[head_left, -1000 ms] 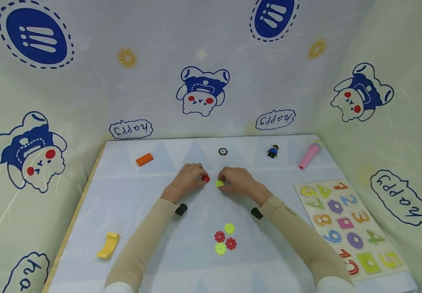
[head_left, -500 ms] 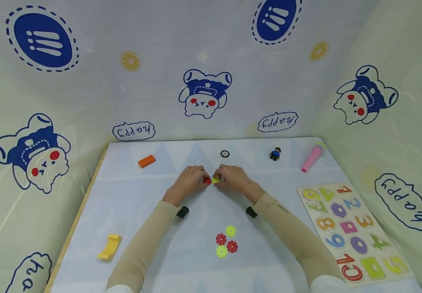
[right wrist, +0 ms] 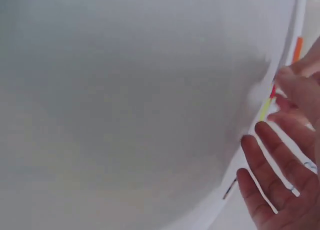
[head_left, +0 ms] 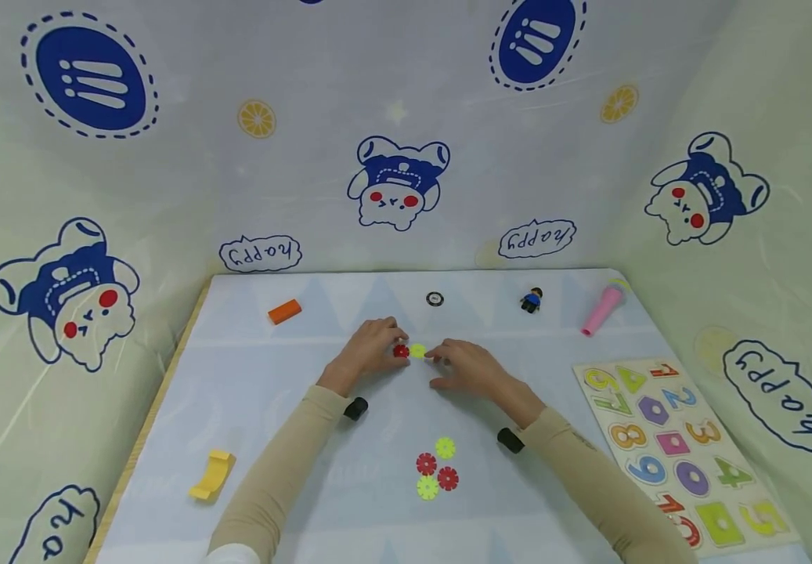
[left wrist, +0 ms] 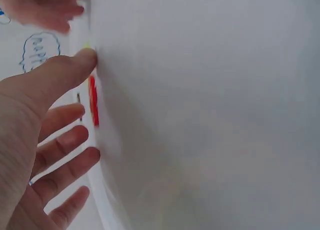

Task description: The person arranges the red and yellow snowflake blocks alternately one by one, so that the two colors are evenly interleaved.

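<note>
A red notched disc (head_left: 402,351) and a yellow-green notched disc (head_left: 417,351) lie side by side on the table, edges very close or touching. My left hand (head_left: 370,350) is at the red disc, thumb and index finger at its rim. In the left wrist view, its fingers are loosely spread beside the red disc (left wrist: 93,100). To the right of the yellow-green disc is my right hand (head_left: 472,368), its fingers extended and apart, index fingertip near the disc. Nearer the body, several red and yellow-green discs (head_left: 427,487) form a small cluster.
An orange block (head_left: 284,312), a black ring-shaped piece (head_left: 434,298), a toy figure (head_left: 531,300) and a pink toy microphone (head_left: 604,309) line the far side. A yellow curved piece (head_left: 212,475) lies left. A number puzzle board (head_left: 673,443) occupies the right.
The yellow-green disc came leftward to the red disc in my right hand. That hand has since released it, opened and drawn back right. My left hand stays by the red disc.
</note>
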`<state>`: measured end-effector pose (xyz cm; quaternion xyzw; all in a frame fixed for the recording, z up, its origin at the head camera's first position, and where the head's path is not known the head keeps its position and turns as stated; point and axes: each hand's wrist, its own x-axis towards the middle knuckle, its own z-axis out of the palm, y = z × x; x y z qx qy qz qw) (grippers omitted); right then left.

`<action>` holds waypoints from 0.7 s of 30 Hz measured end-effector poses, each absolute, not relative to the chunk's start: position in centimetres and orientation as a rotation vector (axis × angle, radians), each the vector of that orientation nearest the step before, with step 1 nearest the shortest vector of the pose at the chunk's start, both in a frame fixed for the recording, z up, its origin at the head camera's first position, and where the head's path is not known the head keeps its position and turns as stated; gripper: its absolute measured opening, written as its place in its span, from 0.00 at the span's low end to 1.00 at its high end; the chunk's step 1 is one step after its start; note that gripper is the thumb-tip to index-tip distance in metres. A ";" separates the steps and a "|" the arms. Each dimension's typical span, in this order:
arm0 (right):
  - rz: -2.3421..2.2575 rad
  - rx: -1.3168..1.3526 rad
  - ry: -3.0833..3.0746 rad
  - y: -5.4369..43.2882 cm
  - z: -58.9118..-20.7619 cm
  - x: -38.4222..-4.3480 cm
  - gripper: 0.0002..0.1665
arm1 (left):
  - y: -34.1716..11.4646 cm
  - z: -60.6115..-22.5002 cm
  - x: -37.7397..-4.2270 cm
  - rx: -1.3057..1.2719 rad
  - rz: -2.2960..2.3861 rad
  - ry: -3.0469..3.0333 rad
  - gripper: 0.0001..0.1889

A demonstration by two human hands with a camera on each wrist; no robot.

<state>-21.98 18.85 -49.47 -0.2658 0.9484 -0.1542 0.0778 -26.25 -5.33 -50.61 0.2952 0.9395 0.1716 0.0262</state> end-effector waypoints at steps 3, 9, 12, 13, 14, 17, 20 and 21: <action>-0.453 -0.822 2.825 20.1 -49.5 -19.4 0.26 | -4.9 -50.9 -26.2 0.911 0.537 2.914 0.23; -0.496 -0.960 2.732 22.2 -49.7 -14.4 0.27 | -4.6 -51.1 -25.8 0.868 0.534 2.953 0.21; -0.484 -1.042 2.696 22.6 -49.8 -12.8 0.28 | -4.6 -51.1 -25.9 0.858 0.531 2.966 0.21; -0.478 -1.068 2.697 22.6 -49.8 -12.5 0.28 | -4.6 -51.1 -25.9 0.858 0.528 2.970 0.21; -0.470 -1.090 2.699 22.6 -49.8 -12.2 0.27 | -4.5 -51.1 -26.0 0.857 0.522 2.974 0.21; -0.452 -1.132 2.699 22.5 -49.8 -11.8 0.22 | -4.3 -51.0 -26.2 0.860 0.504 2.986 0.21; -0.437 -1.144 2.689 22.4 -49.9 -11.8 0.19 | -4.2 -51.1 -26.2 0.860 0.498 2.981 0.20; -0.434 -1.157 2.686 22.4 -49.9 -11.7 0.18 | -4.1 -51.1 -26.1 0.860 0.500 2.980 0.20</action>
